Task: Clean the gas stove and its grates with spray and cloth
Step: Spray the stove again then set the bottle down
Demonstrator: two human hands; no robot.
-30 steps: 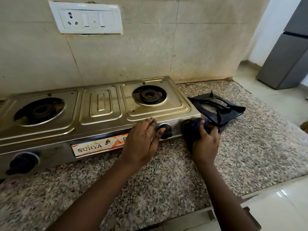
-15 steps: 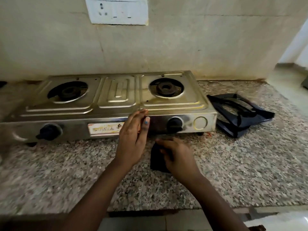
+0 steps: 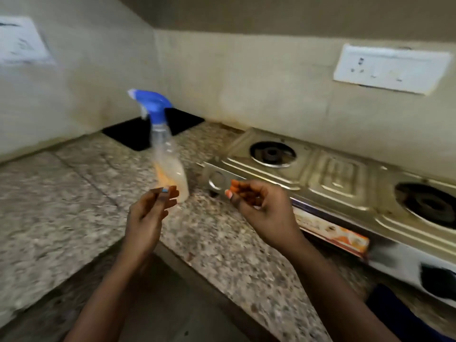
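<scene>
One spray bottle with a blue trigger head stands upright on the granite counter, just left of the gas stove and apart from it. Both hands hover above the counter in front of the bottle. The left hand is nearest, its fingers loosely spread and holding nothing, their tips just before the bottle's base; contact cannot be confirmed because the view is blurred. The right hand hangs just before the stove's left front corner, fingers loosely curled and empty. The stove shows two burners, left and right, both without grates, and one black knob at its front right. A dark cloth lies at the counter's front edge below that knob. One flat black object lies behind the bottle in the wall corner; what it is cannot be told. Open counter extends left of the bottle. One switch plate is mounted on the wall above the stove.
</scene>
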